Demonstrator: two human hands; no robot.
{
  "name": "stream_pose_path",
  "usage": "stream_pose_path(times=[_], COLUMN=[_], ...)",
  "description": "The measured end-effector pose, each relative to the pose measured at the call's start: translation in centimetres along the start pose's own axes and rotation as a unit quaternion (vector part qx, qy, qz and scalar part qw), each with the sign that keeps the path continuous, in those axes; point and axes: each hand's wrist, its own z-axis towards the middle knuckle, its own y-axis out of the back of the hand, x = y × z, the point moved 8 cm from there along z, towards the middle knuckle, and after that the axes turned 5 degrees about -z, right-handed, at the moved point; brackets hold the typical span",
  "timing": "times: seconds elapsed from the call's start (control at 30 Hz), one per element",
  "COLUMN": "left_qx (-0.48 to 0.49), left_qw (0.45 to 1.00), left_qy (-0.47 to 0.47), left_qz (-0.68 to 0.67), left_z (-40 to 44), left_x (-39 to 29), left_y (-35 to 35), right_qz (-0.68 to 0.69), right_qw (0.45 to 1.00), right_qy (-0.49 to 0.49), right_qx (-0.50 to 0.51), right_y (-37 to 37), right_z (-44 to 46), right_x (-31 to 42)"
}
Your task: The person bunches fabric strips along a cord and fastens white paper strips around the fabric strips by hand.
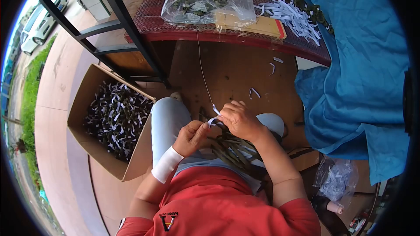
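My left hand [190,138], with a white band at the wrist, pinches one end of a white strip [213,121] above my lap. Close beside it on the right, my right hand [236,120] has its fingers closed on the same strip's upper part. A thin string [202,67] runs from the table edge down to the strip near my right fingertips. Long dark green strands [232,150] with some white pieces lie across my lap below the hands.
A cardboard box [78,118] of dark bundles with white strips stands at left. The red table [175,34] holds a plastic bag [205,0] and loose white strips [293,15]. Blue cloth [350,74] hangs at right, above another bag [337,179]. A black metal frame [127,30] stands upper left.
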Motion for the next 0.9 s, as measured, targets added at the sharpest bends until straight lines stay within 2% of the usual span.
stream_pose_path(times=[0.03, 0.1, 0.2, 0.3, 0.33, 0.53, 0.6, 0.7, 0.73, 0.8, 0.83, 0.9], left_qx=[-0.002, -0.009, -0.033, -0.08, -0.075, -0.072, -0.068, -0.067, -0.068, -0.073, -0.078, -0.085], left_qw=[1.0, 1.0, 0.999, 0.992, 0.993, 0.996, 0.996, 0.995, 0.994, 0.993, 0.989, 0.971], left_qy=[-0.009, -0.027, -0.022, -0.073, -0.069, -0.054, -0.062, -0.075, -0.08, -0.09, -0.116, -0.163], left_qz=[0.002, 0.007, -0.022, -0.058, -0.053, -0.01, -0.012, -0.013, -0.014, -0.013, 0.042, 0.151], left_z=[-0.1, -0.3, -0.1, 0.0, 0.1, 0.7, 1.0, 1.6, 1.8, 2.1, 2.0, 1.8], left_x=[-0.1, -0.4, -0.2, -1.5, -1.6, -0.9, -0.9, -0.7, -1.0, -2.1, -2.9, -4.1], left_y=[0.0, 0.4, 1.9, 3.7, 4.4, 6.2, 6.0, 6.5, 6.5, 6.4, 6.7, 6.9], right_qz=[-0.001, 0.017, -0.008, 0.039, 0.064, -0.045, -0.094, -0.019, 0.046, 0.104, 0.134, 0.057], right_qw=[0.998, 0.998, 0.998, 0.995, 0.993, 0.987, 0.985, 0.995, 0.993, 0.989, 0.985, 0.992], right_qy=[-0.046, -0.044, -0.004, 0.048, 0.034, 0.064, 0.089, 0.022, -0.025, -0.031, -0.033, 0.018], right_qx=[0.051, 0.043, 0.056, 0.083, 0.096, 0.139, 0.117, 0.097, 0.102, 0.1, 0.1, 0.108], right_y=[-0.3, -0.1, -1.9, -3.7, -3.9, -4.1, -4.3, -4.9, -5.2, -5.3, -5.3, -4.3], right_z=[1.5, 4.2, 7.8, 7.8, 7.3, 6.4, 7.0, 8.3, 8.5, 8.1, 7.8, 6.9], right_x=[-2.3, -3.7, -3.0, -1.0, -0.7, 0.5, 0.2, -0.6, -1.7, -1.3, -1.0, 0.8])
